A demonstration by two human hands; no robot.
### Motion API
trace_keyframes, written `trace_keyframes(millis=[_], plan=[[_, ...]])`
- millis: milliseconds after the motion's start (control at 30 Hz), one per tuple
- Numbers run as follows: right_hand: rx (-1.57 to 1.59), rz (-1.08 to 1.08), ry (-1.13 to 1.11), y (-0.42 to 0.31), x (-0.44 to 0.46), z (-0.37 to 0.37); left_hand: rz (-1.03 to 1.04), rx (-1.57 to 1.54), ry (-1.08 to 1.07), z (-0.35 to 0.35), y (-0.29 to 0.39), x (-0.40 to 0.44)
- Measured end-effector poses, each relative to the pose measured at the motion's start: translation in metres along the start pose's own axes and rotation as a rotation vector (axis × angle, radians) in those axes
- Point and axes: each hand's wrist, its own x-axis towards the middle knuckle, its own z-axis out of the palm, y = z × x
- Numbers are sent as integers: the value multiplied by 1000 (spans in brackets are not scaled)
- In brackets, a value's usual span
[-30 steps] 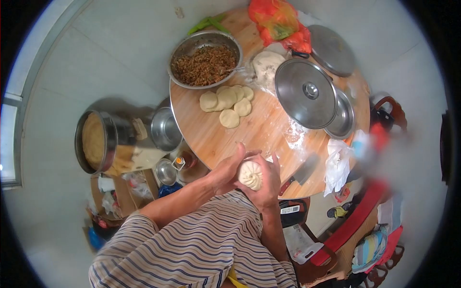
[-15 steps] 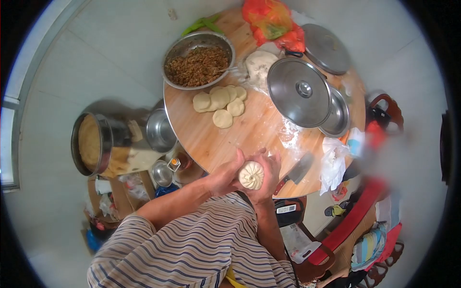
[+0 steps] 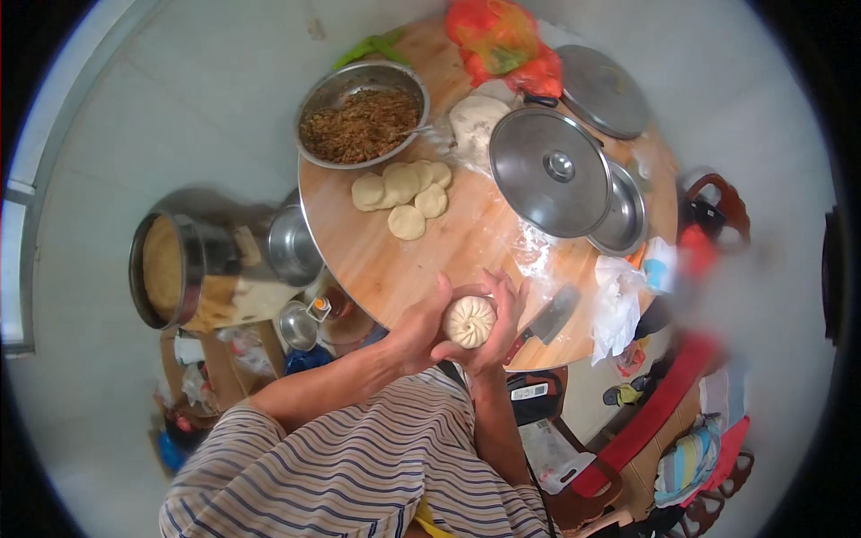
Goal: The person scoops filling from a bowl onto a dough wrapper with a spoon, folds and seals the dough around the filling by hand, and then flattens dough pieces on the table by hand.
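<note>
A round pleated bun [image 3: 469, 322] of pale dough sits cupped between my two hands, its twisted top facing up. My left hand [image 3: 420, 328] curves around its left side, and my right hand [image 3: 499, 328] wraps the right side with fingers bent over the far edge. Both hands are just over the near edge of the round wooden table [image 3: 359, 251]. Beyond them lie several flat dough rounds [image 3: 406, 222], some overlapping. A steel bowl [image 3: 309, 148] behind these holds brown minced filling [image 3: 359, 125] with a utensil handle sticking out.
A cleaver [image 3: 549, 316] lies by my right hand. Further back are a dough lump [image 3: 478, 125], a steel lid [image 3: 549, 179] over a basin [image 3: 628, 211], another lid [image 3: 605, 92] and a red plastic bag [image 3: 502, 45]. A large pot [image 3: 190, 269] stands left of the table.
The bun has turned slightly within my hands, and my right fingers have shifted around it. The whole view has moved a little, so the table things appear slightly further left.
</note>
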Motion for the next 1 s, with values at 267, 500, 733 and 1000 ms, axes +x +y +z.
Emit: trace_keyframes(millis=[267,500,733,1000], plan=[[102,56,-80,-1,-10,-17,51,190,17,2,-17,1],[162,219,-288,-3,-13,-26,-28,9,15,-2,-32,21],[173,114,-155,22,-25,-17,-115,138,124,5,-42,36],[-22,262,-65,63,-43,-6,-165,144,203,-34,-49,90]])
